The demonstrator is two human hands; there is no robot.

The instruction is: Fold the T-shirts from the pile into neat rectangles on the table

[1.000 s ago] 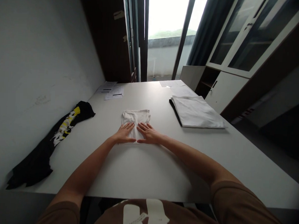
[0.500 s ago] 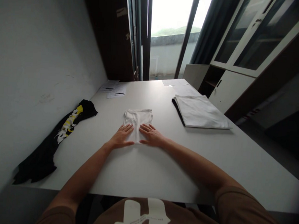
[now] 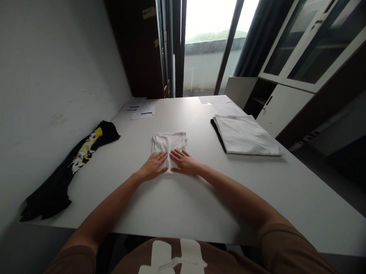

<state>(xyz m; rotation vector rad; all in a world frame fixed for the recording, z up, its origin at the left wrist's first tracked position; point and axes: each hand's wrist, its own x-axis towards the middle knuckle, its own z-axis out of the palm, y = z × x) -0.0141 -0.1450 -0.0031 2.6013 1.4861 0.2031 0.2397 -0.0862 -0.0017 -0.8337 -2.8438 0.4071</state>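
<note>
A small folded white cloth (image 3: 169,141), its exact kind not clear, lies flat on the white table (image 3: 180,205) in front of me. My left hand (image 3: 154,165) rests palm down on its near left part, fingers stretched out. On the near right part lies my right hand (image 3: 184,161), also flat with the fingers spread. The two hands almost meet at the cloth's middle and cover much of its near half. Neither hand grips anything.
A black garment with a yellow and white print (image 3: 82,153) lies along the left wall. Folded white fabric (image 3: 246,135) sits over a black piece (image 3: 218,134) at right. Papers (image 3: 142,107) lie at the far left, and a cabinet (image 3: 289,101) stands beyond the table's right edge.
My left hand has slid slightly to the right over the cloth, closer to my right hand. The right hand stays nearly in place, and the view has shifted a little.
</note>
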